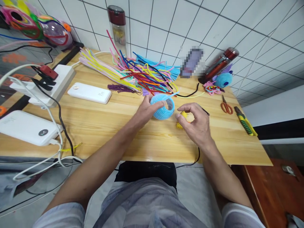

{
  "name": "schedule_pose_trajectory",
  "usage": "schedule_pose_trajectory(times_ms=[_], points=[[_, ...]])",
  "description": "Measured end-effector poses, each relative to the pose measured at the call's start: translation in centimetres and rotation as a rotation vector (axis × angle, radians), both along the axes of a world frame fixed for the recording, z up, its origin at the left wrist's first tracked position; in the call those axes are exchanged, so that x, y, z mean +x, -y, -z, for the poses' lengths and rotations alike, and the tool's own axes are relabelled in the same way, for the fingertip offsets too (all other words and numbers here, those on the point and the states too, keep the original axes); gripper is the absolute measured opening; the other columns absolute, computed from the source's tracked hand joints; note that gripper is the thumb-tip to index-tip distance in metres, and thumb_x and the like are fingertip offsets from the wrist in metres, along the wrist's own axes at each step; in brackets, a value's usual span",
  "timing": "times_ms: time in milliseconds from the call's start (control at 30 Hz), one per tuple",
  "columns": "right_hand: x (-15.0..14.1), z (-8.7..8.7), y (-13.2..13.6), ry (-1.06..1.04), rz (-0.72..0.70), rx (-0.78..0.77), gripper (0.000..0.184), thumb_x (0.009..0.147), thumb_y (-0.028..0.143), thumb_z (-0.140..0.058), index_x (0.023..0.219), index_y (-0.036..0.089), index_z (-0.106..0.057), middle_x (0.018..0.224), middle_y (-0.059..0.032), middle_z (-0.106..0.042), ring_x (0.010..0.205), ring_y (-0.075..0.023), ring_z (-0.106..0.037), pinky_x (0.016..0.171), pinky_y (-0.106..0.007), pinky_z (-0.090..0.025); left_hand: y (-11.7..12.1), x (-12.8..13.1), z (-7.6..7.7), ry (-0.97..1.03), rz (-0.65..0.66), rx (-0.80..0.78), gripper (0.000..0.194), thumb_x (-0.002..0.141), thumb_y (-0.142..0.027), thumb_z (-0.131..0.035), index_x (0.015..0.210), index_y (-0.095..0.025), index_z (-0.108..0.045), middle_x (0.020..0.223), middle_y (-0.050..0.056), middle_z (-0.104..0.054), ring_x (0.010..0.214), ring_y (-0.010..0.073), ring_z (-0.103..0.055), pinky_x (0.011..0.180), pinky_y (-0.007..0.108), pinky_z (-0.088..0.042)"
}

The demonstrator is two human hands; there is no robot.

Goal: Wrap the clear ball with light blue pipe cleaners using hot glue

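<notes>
My left hand (150,108) grips a round, hollow coil of light blue pipe cleaner (161,114), its thumb across the upper rim. One loose blue end sticks out from the top of the coil toward the right. Just right of it, my right hand (196,122) hovers with thumb and index finger curved and a gap between their tips. Behind and below those fingers lies a yellow item with orange on it (179,124), mostly hidden by the hand, so its kind is unclear. A black cable (199,155) runs from under the right wrist over the table's front edge.
Behind the hands lies a pile of coloured pipe cleaners (147,74). Orange-handled scissors (226,106) and green-yellow pliers (245,122) are at right. White power banks (89,93), a power strip (55,82) and tangled cables occupy the left. A flask (219,65) leans at the tiled wall.
</notes>
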State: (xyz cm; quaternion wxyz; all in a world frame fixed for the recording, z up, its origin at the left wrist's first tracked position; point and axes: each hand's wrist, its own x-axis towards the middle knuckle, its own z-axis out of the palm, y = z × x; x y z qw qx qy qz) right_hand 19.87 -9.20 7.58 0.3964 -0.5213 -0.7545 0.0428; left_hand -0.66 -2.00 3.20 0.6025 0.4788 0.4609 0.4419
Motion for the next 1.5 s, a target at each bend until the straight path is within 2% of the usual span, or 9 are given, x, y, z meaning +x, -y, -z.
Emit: schedule_pose_trajectory(times_ms=[167,467,600,700,800,967,1133,1300,1500], points=[[-0.7,0.6,-1.4,-0.022,-0.017,-0.009,0.011,0.095,0.036,-0.077,0.097,0.027,-0.071,0.097,-0.0037,-0.080,0.087,-0.0235,-0.072,0.080,-0.041,-0.060,-0.3,0.1,0.1,0.004,-0.019,0.006,0.056,0.079,-0.047,-0.080,0.121,-0.021,-0.055,0.122,0.009,-0.072,0.114,0.0266,-0.071,0.101,0.042,-0.058],[-1.6,1.6,-1.8,-0.068,0.048,-0.011,0.017,0.092,0.038,-0.079,0.092,0.028,-0.065,0.089,-0.0012,-0.075,0.079,-0.0215,-0.067,0.075,-0.039,-0.058,0.4,0.0,-1.4,-0.075,-0.023,0.029,0.055,0.079,-0.044,-0.081,0.120,-0.020,-0.053,0.129,0.011,-0.069,0.122,0.0280,-0.069,0.103,0.042,-0.056],[-1.6,1.6,-1.8,-0.068,0.061,-0.035,0.018,0.094,0.041,-0.078,0.093,0.028,-0.065,0.087,-0.0008,-0.074,0.078,-0.0212,-0.065,0.075,-0.039,-0.058,0.5,0.0,-1.4,-0.081,-0.017,0.034,0.051,0.080,-0.044,-0.081,0.116,-0.021,-0.053,0.125,0.009,-0.070,0.119,0.0277,-0.070,0.102,0.042,-0.056],[-1.6,1.6,-1.4,-0.028,0.052,0.040,0.014,0.098,0.039,-0.076,0.094,0.028,-0.067,0.087,-0.0021,-0.074,0.078,-0.0220,-0.066,0.073,-0.040,-0.058,0.3,0.0,-1.1,-0.064,-0.019,0.032,0.052,0.080,-0.046,-0.081,0.115,-0.021,-0.054,0.124,0.010,-0.070,0.119,0.0284,-0.069,0.101,0.042,-0.057],[-1.7,2.0,-0.5,0.095,0.030,0.198,0.006,0.101,0.030,-0.073,0.107,0.027,-0.073,0.094,-0.0060,-0.077,0.085,-0.0243,-0.069,0.077,-0.042,-0.058,0.3,0.1,-0.9,-0.056,-0.029,0.027,0.054,0.080,-0.048,-0.080,0.118,-0.020,-0.055,0.124,0.011,-0.069,0.117,0.0284,-0.068,0.099,0.042,-0.057],[-1.8,3.1,0.5,0.333,0.006,0.262,0.037,0.103,0.024,-0.069,0.139,0.029,-0.074,0.101,-0.0090,-0.076,0.090,-0.0268,-0.069,0.079,-0.044,-0.054,0.2,0.1,-0.9,-0.036,-0.043,0.023,0.056,0.079,-0.049,-0.080,0.119,-0.019,-0.055,0.124,0.012,-0.070,0.114,0.0277,-0.068,0.099,0.042,-0.057],[-2.3,3.5,0.8,0.421,0.043,0.354,0.060,0.104,0.023,-0.068,0.162,0.031,-0.058,0.108,-0.0106,-0.074,0.093,-0.0276,-0.066,0.081,-0.044,-0.051,0.2,0.1,-1.0,-0.021,-0.061,-0.002,0.054,0.082,-0.051,-0.080,0.119,-0.020,-0.056,0.121,0.010,-0.071,0.110,0.0247,-0.070,0.096,0.039,-0.057],[-2.8,3.5,0.8,0.474,0.020,0.339,0.068,0.106,0.024,-0.067,0.171,0.028,-0.046,0.112,-0.0129,-0.074,0.095,-0.0294,-0.066,0.082,-0.045,-0.051,0.2,-0.1,-1.1,-0.004,-0.064,-0.007,0.050,0.084,-0.050,-0.079,0.117,-0.021,-0.057,0.120,0.009,-0.072,0.110,0.0242,-0.071,0.095,0.038,-0.058],[-3.2,3.3,0.9,0.517,0.026,0.319,0.068,0.108,0.027,-0.064,0.173,0.028,-0.042,0.114,-0.0131,-0.074,0.098,-0.0294,-0.066,0.082,-0.045,-0.051,0.2,-0.2,-1.5,0.028,-0.049,-0.011,0.050,0.083,-0.048,-0.077,0.120,-0.021,-0.056,0.122,0.008,-0.071,0.111,0.0231,-0.070,0.098,0.038,-0.058]])
